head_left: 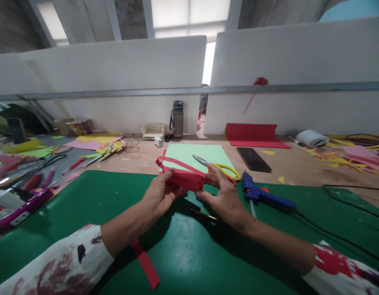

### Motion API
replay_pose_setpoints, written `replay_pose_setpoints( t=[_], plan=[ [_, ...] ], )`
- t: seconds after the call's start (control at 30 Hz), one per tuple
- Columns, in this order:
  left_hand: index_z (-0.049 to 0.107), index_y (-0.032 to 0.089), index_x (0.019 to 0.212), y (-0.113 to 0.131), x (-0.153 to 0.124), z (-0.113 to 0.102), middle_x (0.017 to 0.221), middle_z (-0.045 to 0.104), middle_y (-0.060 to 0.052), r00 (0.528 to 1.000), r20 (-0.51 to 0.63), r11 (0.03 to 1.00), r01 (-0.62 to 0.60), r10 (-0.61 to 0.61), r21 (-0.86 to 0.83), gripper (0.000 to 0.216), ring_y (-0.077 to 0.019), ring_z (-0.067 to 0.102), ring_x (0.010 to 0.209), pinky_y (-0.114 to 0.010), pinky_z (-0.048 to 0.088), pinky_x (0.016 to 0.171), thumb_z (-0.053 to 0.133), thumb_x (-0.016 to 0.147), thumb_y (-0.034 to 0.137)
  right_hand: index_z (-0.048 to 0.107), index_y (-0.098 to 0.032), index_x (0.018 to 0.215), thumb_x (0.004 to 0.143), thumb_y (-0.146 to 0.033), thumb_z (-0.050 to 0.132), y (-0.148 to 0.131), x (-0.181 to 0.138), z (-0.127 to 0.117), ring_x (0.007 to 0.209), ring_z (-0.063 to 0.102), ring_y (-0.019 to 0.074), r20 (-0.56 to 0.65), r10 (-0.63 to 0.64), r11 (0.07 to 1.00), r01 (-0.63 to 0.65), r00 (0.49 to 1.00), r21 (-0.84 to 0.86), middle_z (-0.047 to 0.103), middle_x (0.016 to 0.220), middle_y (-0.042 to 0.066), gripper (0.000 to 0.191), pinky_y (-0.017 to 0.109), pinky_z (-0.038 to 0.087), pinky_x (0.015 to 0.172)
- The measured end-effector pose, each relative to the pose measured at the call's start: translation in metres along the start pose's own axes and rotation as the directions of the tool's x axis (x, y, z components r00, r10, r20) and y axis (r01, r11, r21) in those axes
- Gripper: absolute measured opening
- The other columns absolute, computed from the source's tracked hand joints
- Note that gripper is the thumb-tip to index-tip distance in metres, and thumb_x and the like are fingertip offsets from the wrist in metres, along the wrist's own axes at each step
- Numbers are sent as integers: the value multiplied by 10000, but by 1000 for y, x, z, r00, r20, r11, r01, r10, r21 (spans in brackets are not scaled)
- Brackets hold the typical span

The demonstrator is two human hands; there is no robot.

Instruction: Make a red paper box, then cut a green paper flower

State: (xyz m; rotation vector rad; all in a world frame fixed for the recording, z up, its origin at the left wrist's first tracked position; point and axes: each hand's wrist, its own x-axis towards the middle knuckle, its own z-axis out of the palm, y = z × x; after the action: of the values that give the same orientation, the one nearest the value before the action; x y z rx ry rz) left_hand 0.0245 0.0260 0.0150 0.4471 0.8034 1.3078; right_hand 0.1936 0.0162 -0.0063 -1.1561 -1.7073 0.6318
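Note:
Above the green mat, my left hand (161, 192) pinches a small folded red paper box (186, 179) by its left end, thumb on top. A narrow red paper strip loops over its upper side like a handle. My right hand (224, 194) has fingers and thumb around the box's right end. Just behind that hand lie scissors (224, 169) with yellow and orange handles, partly over light green paper (192, 149). Beneath it is a thin metal tool (206, 216), partly hidden. Another red paper strip (146, 264) rests on the green mat (183, 254) near my left forearm.
To the right lies a blue glue gun (266, 196) with a trailing cord. A phone (253, 159) and folded red sheet (253, 136) are behind it. A bottle (177, 119) stands near the wall. Paper scraps and a purple tool (23, 209) crowd the left.

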Motion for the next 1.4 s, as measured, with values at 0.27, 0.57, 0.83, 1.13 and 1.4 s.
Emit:
replay_pose_setpoints(
  t=[0.27, 0.57, 0.83, 1.13, 1.4],
  plan=[
    [577, 114, 885, 1, 0, -7, 798, 662, -114, 991, 6, 987, 134, -135, 86, 76, -213, 653, 649, -350, 564, 584, 525, 854, 160, 493, -216, 1248, 732, -136, 618, -3, 1, -1, 890, 664, 216, 57, 66, 984, -75, 996, 162, 690, 1002, 52, 537, 356, 523, 787],
    [620, 93, 891, -8, 3, -12, 849, 696, -113, 999, 39, 991, -8, 3, 137, 139, -193, 659, 764, -294, 567, 664, 639, 753, 98, 413, -153, 1256, 680, -403, 718, -9, 0, 7, 952, 626, 226, 159, 401, 746, -423, 902, 515, 588, 1169, 136, 698, 281, 522, 626],
    [605, 139, 975, -13, -5, -10, 882, 691, -70, 997, 44, 985, -71, 65, 157, 279, -186, 664, 807, -316, 565, 719, 653, 716, 47, 481, -152, 1161, 675, -383, 708, -5, 1, 8, 876, 612, 208, 97, 414, 701, -385, 905, 600, 652, 917, 60, 585, 296, 502, 678],
    [531, 171, 1038, -13, -5, -8, 888, 661, -52, 997, -33, 986, -57, 63, 155, 357, -157, 651, 789, -290, 566, 716, 608, 734, 0, 528, -158, 1134, 624, -275, 704, -6, 1, 8, 755, 611, 160, 45, 437, 707, -374, 899, 600, 654, 816, 5, 552, 268, 467, 699],
    [560, 167, 1042, -12, 2, -19, 1015, 656, -90, 992, 107, 942, -97, 65, 322, 357, -216, 630, 920, -311, 546, 719, 695, 711, 160, 581, -188, 1006, 610, -300, 722, -5, 5, 5, 772, 618, 155, 61, 470, 669, -400, 881, 627, 660, 827, 4, 435, 257, 491, 699]
  ],
)
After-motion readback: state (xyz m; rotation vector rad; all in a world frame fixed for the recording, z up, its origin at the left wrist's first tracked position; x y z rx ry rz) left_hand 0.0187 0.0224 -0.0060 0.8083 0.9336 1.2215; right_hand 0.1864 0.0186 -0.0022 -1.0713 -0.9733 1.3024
